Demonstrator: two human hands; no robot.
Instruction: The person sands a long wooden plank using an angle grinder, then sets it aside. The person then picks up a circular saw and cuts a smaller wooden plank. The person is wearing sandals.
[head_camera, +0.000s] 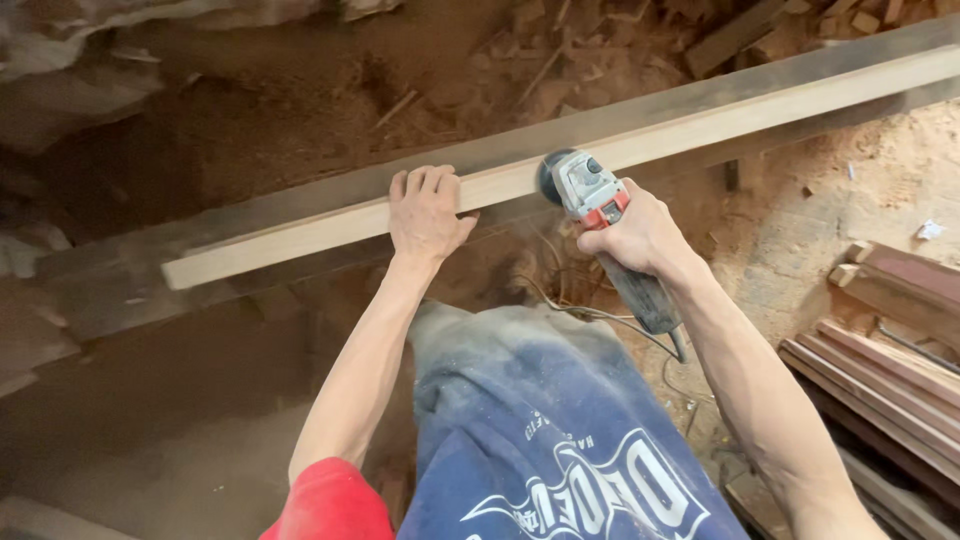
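On pale wooden plank: left hand, fingers flat, pressing down; right hand clenched around angle grinder, disc touching plank.

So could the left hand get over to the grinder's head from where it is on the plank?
Probably yes: the left hand rests on the plank right beside the grinder, with only bare wood between them.

Left arm extends from 7 o'clock toward 12 o'clock, elbow nearly straight, forearm bare. Left hand lies palm down, fingers together and pointing to 12 o'clock, thumb spread toward 3 o'clock. Right arm enters from 5 o'clock, angled toward 11 o'clock; right hand is clenched in a full grip, wrist slightly bent.
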